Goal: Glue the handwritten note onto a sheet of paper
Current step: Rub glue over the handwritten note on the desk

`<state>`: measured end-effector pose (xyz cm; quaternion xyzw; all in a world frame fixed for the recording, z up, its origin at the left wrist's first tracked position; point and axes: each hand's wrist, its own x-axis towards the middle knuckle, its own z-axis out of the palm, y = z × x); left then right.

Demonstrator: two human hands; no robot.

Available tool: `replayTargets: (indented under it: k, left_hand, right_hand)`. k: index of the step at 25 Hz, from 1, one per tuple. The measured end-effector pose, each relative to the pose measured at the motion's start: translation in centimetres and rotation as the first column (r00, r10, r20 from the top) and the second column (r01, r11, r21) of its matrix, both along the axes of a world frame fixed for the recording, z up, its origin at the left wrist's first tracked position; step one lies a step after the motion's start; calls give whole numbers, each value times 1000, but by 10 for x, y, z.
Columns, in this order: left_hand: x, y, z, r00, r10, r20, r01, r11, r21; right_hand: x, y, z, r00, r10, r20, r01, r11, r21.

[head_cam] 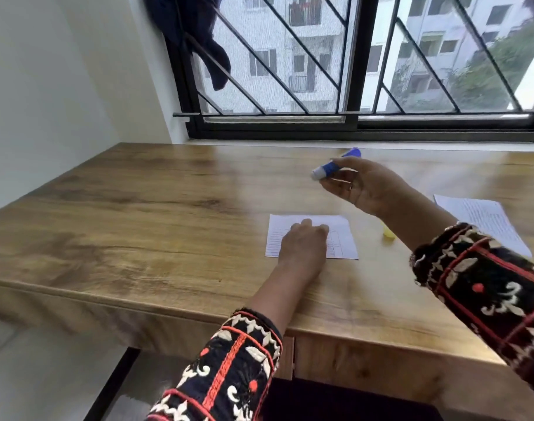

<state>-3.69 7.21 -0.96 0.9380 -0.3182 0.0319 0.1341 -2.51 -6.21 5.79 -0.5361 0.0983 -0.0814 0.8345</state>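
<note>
With left hand (305, 241) flat, fingers spread, pinning small white lined note (343, 238) on wooden desk (138, 208), lower blue glue stick (335, 168) pinched in right hand (363, 186), spreading thinly along edges.

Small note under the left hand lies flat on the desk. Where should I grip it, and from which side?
Take the note by its right edge, coming from the right: it lies flat, the left hand covers its middle and left, and that edge is bare with open desk beside it.
</note>
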Motion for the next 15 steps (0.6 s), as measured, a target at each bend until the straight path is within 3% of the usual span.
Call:
replayTargets:
  k: [4, 6, 15]
  left_hand:
    - [0, 0, -5, 1000, 17, -19, -17, 1000, 4]
    - [3, 0, -7, 1000, 20, -17, -20, 1000, 15]
    - [12, 2, -9, 1000, -2, -14, 2, 1000, 31]
  right_hand:
    - [22, 19, -13, 991, 124, -44, -131, 902, -411]
    - [32, 26, -17, 986, 141, -90, -168, 830, -533]
    - [56, 43, -34, 966, 183, -180, -257, 687, -680]
